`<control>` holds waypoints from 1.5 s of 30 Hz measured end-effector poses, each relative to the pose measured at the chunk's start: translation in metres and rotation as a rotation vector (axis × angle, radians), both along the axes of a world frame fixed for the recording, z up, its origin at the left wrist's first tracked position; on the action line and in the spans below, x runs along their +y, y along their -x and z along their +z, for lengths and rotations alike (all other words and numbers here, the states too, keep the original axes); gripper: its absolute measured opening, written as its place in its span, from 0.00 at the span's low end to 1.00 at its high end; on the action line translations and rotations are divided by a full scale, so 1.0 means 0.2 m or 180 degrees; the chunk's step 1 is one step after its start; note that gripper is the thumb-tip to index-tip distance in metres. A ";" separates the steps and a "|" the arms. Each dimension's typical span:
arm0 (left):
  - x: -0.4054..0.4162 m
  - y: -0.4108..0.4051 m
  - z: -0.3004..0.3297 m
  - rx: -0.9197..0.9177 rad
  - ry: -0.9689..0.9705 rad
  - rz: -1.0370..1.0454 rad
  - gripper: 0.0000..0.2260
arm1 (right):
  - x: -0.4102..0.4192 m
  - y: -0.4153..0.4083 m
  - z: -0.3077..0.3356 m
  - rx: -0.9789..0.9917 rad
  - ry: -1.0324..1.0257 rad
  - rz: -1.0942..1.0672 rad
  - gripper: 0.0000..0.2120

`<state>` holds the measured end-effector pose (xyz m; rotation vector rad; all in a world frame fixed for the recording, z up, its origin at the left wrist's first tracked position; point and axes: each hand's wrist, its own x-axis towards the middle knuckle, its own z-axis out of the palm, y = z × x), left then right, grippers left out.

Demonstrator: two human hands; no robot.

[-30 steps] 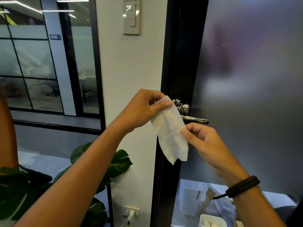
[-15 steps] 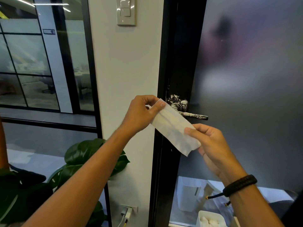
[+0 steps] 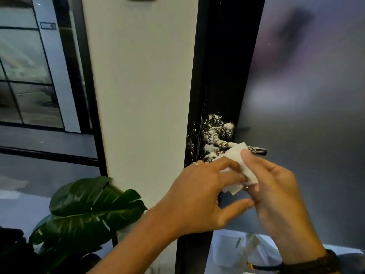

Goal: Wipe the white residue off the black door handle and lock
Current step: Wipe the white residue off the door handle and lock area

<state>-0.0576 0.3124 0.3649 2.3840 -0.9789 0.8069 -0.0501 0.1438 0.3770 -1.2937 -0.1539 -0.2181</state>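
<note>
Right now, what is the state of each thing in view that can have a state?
door handle: still coated with white residue, partly covered by the wipe
lock: speckled with white residue, not yet wiped
wipe: white, bunched up, held by both hands
left hand: closed on the wipe
right hand: closed on the wipe
door frame: splattered with white specks

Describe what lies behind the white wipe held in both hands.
Behind the wipe runs the black door handle: its residue-speckled base and far tip show on either side, but the middle stretch is covered. The hands hide the door frame below.
</note>
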 end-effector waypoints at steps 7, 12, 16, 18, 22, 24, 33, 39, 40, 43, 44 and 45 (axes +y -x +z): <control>-0.01 -0.09 0.14 0.1626 0.2186 -0.0091 0.14 | 0.00 -0.02 0.09 -0.0304 0.0022 -0.0012 0.08; 0.04 -0.13 0.20 0.2512 0.2739 -0.0479 0.05 | -0.03 -0.01 0.17 -0.0362 -0.0111 -0.0070 0.07; 0.02 -0.14 0.24 0.2608 0.3199 -0.0626 0.03 | -0.04 0.03 0.19 -0.0281 -0.0590 0.0542 0.14; 0.01 -0.15 0.24 0.2461 0.3167 -0.0542 0.03 | -0.03 0.03 0.19 -0.0081 -0.0575 0.0947 0.18; -0.01 -0.20 0.24 0.1901 0.2902 -0.0173 0.07 | -0.02 0.01 0.19 0.0045 -0.0625 0.0987 0.16; 0.00 -0.24 0.23 0.1615 0.2583 -0.0029 0.08 | -0.01 -0.03 0.19 -0.0010 -0.0655 0.0747 0.12; 0.19 -0.56 0.40 -0.1177 0.0881 0.1195 0.16 | 0.03 -0.43 0.36 -0.1681 0.2685 -0.1108 0.11; 0.19 -0.81 0.39 -0.1585 0.0162 0.1366 0.24 | 0.17 -0.59 0.32 -0.1174 0.4619 -0.0535 0.12; 0.19 -0.84 0.36 -0.1665 0.0130 0.1395 0.24 | 0.18 -0.60 0.32 -0.1051 0.4600 -0.0444 0.13; 0.20 -0.90 0.30 -0.1890 0.0039 0.1524 0.24 | 0.18 -0.58 0.34 -0.1037 0.4396 -0.0147 0.16; 0.20 -0.91 0.28 -0.1947 0.0049 0.1517 0.24 | 0.17 -0.57 0.34 -0.1125 0.4388 -0.0044 0.15; 0.21 -0.92 0.28 -0.1996 0.0055 0.1499 0.23 | 0.16 -0.56 0.34 -0.1244 0.4419 0.0004 0.15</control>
